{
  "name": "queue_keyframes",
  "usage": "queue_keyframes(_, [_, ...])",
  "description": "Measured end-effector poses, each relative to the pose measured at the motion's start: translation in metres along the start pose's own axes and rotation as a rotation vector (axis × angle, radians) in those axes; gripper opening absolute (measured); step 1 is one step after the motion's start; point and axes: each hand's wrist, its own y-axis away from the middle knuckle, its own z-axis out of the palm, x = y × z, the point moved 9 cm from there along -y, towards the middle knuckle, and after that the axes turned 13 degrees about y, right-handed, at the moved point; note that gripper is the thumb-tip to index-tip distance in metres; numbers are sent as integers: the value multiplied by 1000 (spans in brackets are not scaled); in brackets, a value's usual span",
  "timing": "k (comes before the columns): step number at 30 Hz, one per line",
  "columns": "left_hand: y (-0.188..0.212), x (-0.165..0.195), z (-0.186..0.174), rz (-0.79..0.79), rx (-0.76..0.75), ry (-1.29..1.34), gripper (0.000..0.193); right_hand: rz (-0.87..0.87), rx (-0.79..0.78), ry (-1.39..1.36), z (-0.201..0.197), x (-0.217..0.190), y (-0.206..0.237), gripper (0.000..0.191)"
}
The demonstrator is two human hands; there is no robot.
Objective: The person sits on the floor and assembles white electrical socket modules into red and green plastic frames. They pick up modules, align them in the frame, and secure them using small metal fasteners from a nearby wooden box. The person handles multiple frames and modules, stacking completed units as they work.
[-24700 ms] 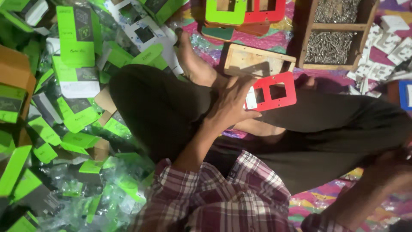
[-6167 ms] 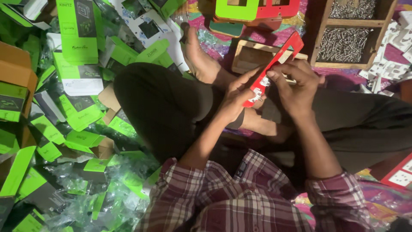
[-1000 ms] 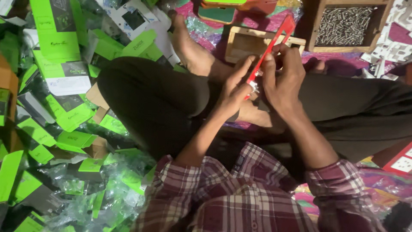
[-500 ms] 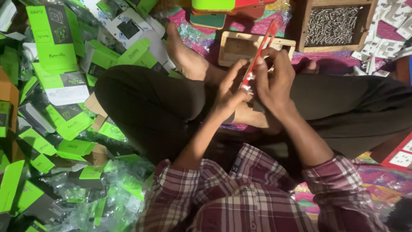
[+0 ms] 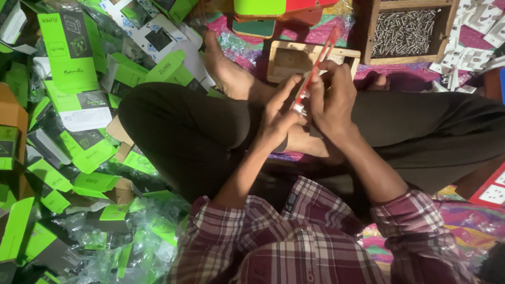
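I sit cross-legged on the floor in dark trousers and a plaid shirt. Both hands hold a thin red plastic frame plate [image 5: 322, 57], seen edge-on and tilted up over my lap. My left hand [image 5: 277, 113] supports its lower end from the left, fingers stretched along it. My right hand [image 5: 332, 97] grips it from the right, thumb and fingertips pressed near the lower part, where a small white piece shows. What the fingertips pinch there is too small to make out.
A small wooden frame box [image 5: 294, 58] lies just beyond my hands. A wooden tray of metal screws [image 5: 407, 31] stands at upper right beside white socket parts [image 5: 476, 21]. Green cardboard boxes [image 5: 73, 52] and plastic wrappers [image 5: 126, 236] cover the left. Green and red plates [image 5: 263, 8] stack at top.
The red plate has turned from face-on to nearly edge-on and risen slightly. Both hands stay closed on it, with only small finger shifts in the last second.
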Motion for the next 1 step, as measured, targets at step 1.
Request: queue_keyframes(1, [-8,-1,-11,1,0,-2,71,0,1,-2,7,4,-13,16])
